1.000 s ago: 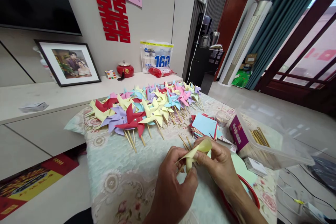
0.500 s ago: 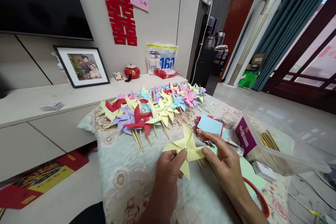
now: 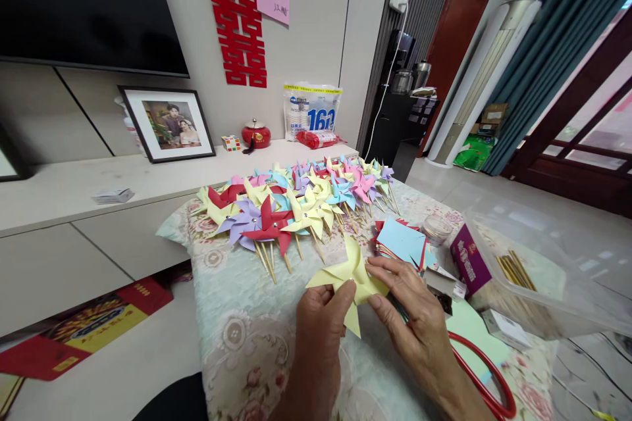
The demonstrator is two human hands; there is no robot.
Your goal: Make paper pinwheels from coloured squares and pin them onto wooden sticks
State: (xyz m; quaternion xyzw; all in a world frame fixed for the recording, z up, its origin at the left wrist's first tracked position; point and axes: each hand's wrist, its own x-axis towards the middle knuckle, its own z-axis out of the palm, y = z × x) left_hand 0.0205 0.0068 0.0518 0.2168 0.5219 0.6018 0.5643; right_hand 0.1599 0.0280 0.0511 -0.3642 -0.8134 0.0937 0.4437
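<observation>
Your left hand (image 3: 320, 316) pinched the yellow pinwheel (image 3: 348, 276) at its hub, thumb on top. Your right hand (image 3: 407, 306) gripped its right blade between thumb and fingers. The pinwheel was held just above the table (image 3: 237, 329), near its front edge. Paper squares (image 3: 401, 241) lay just beyond, a pile of pinwheels (image 3: 296, 200) toward the far edge, a box of sticks (image 3: 513, 270) at the right.

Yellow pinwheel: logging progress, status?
Left hand and right hand both pinch yellow pinwheel over tablecloth. Paper-square stack beside right hand.
</observation>
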